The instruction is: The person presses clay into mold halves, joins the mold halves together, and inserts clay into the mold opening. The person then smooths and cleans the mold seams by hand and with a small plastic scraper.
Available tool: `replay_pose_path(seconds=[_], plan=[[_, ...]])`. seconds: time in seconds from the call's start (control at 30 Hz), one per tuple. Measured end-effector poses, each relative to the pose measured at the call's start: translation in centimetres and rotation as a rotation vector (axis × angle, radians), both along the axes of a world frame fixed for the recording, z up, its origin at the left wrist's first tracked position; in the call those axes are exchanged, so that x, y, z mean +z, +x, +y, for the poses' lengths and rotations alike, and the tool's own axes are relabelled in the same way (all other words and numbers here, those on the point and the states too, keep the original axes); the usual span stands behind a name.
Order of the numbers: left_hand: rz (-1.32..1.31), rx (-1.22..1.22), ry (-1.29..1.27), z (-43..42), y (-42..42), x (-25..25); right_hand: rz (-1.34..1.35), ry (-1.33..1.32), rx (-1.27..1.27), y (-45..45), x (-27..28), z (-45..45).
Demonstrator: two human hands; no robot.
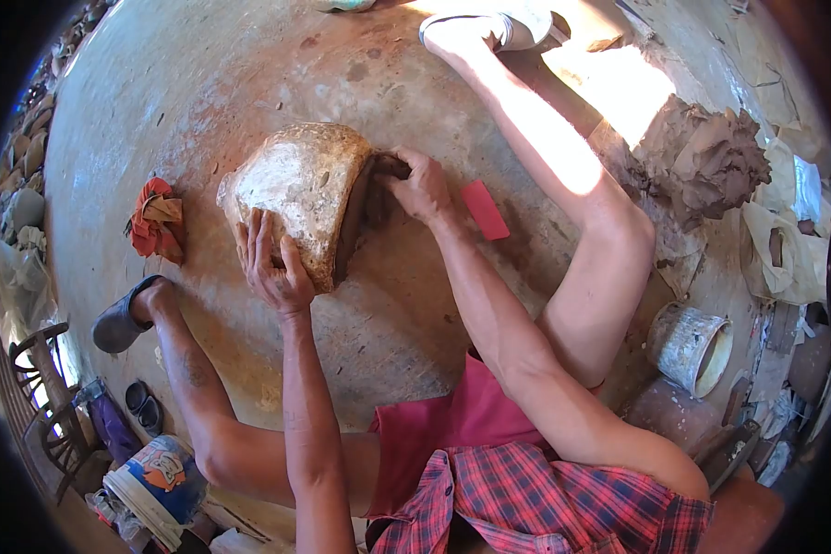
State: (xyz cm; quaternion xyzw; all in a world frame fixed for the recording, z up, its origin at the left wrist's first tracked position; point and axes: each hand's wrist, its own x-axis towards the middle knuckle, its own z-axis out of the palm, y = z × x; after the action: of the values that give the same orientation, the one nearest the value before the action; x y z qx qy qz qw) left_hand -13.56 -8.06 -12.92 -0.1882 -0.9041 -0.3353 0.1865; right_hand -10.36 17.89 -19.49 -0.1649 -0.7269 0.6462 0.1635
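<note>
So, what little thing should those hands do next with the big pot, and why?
Maybe the right hand should press gently along the rim of the pot: that hand's fingers are at the edge, the pot's open side faces them, and the left hand lies spread on the outside, which could steady it.

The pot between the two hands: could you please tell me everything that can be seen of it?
The pot is rounded, its patchy outside whitish and brown; I cannot tell its material. It sits tipped on the floor, its dark mouth facing picture right and the inside mostly hidden. The left hand lies on its outer wall, fingers spread. The right hand is at the mouth's upper edge; its exact grip is unclear.
</note>
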Motion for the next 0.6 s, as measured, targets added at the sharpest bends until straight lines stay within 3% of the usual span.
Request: replay_pose_path(seconds=[0.03, 0.27, 0.37, 0.53, 0.6], plan=[[0.000, 0.000, 0.002, 0.0, 0.0, 0.0, -0.035, 0.133, -0.044, 0.2, 0.2, -0.1], [-0.006, -0.003, 0.005, -0.2, 0.0, -0.1, -0.162, 0.165, -0.123, 1.5, 1.6, -1.4], [0.001, -0.011, 0.003, -0.2, -0.1, -0.3, -0.158, 0.319, -0.124, 3.0, 1.6, -2.2], [-0.016, -0.001, 0.008, -0.2, -0.2, -0.3, -0.331, 0.239, 0.298, 8.0, 2.5, -3.1], [-0.011, -0.005, -0.003, -0.4, -0.2, -0.4, -0.337, 0.221, 0.339, 9.4, 3.1, -3.1]])
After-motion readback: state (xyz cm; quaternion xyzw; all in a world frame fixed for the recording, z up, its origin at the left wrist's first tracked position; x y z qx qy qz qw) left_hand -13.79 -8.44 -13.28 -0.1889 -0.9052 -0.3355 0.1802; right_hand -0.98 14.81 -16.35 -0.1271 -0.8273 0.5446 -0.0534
